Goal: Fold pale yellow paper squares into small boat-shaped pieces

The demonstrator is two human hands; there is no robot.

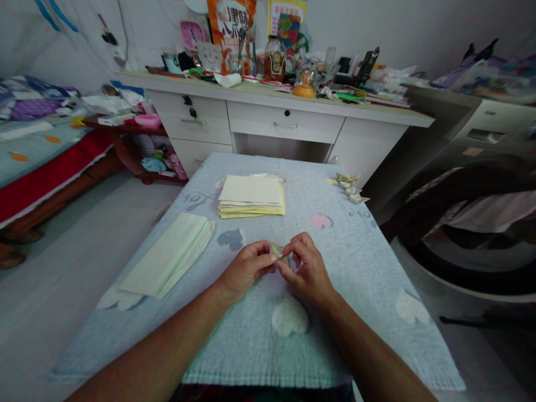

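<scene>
Over the near middle of the cloth-covered table, both my hands meet at a small folded piece of paper (277, 249). My left hand (253, 261) pinches its left side between thumb and fingers. With bent fingertips, my right hand (305, 265) grips its right edge. Partly hidden by the fingers, the paper looks pale and greenish-grey. Beyond my hands lies a stack of cream and yellow paper sheets (251, 192). Left of my hands is a bundle of long pale-green paper (170, 254). Several small folded paper pieces (352, 188) sit at the table's far right corner.
A blue-grey cloth with heart prints (355, 290) covers the table. Behind it stands a white desk (268, 114) crowded with jars, bags and papers. A front-loading washing machine (473, 167) is at the right, a bed (46, 151) at the left.
</scene>
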